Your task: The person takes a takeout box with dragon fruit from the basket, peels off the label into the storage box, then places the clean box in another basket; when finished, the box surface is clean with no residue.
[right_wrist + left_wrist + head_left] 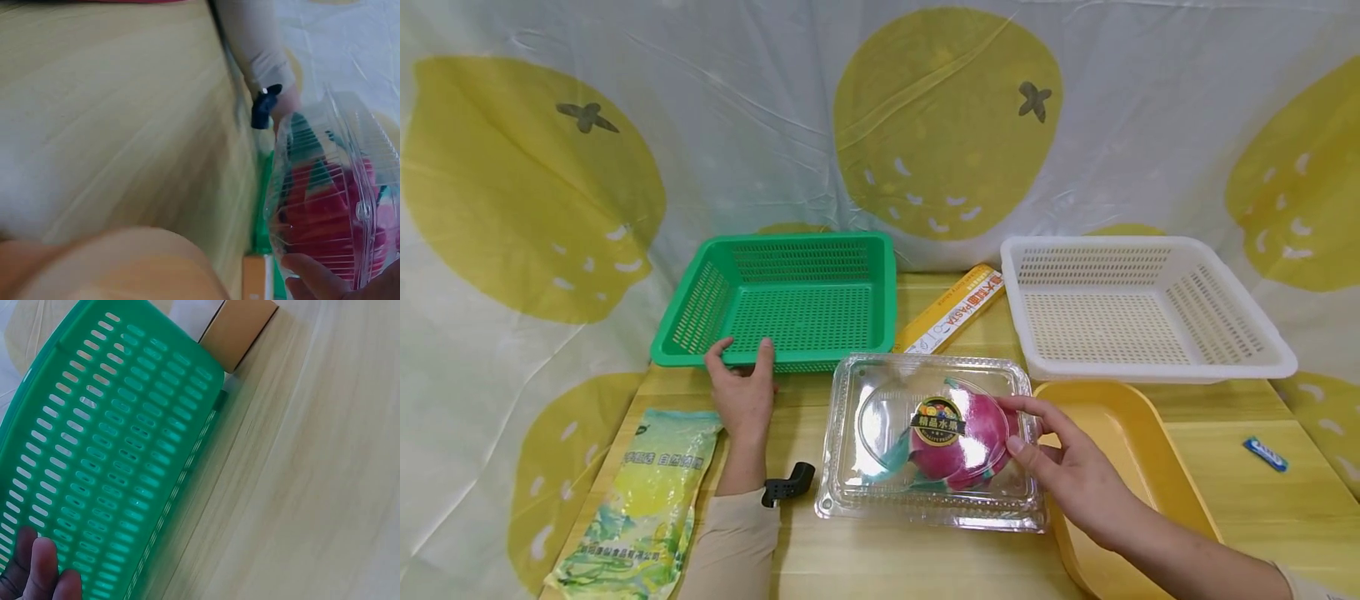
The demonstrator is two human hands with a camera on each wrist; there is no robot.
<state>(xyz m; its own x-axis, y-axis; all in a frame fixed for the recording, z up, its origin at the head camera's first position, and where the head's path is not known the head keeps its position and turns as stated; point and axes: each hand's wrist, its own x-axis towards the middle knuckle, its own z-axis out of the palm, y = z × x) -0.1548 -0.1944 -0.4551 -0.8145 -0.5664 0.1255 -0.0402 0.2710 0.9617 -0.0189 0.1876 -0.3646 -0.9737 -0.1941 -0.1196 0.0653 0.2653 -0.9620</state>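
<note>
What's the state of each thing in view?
Clear plastic clamshell box: closed, right edge held by right hand.
Round pink-green fruit: inside clamshell.
Green rectangular plastic basket: upright, near rim gripped by left hand.
White rectangular plastic basket: upright.
Yellow rectangular plastic tray: upright.
Long yellow-white cardboard box: lying flat.
Green-yellow plastic pouch: lying flat.
Small blue-white wrapped packet: lying flat.

Clear box (932, 514): thin transparent plastic, high gloss, ribbed sides. Green basket (812, 360): moulded plastic, perforated, slight sheen. White basket (1157, 371): likewise perforated plastic. Yellow tray (1123, 433): smooth plastic. Pouch (632, 508): shiny, crinkled film. Pasta carton (951, 312): printed card — smooth. Tabletop (850, 562): wood-grained, low sheen. Backdrop (760, 108): creased, sheet-like — soft sheen.
</note>
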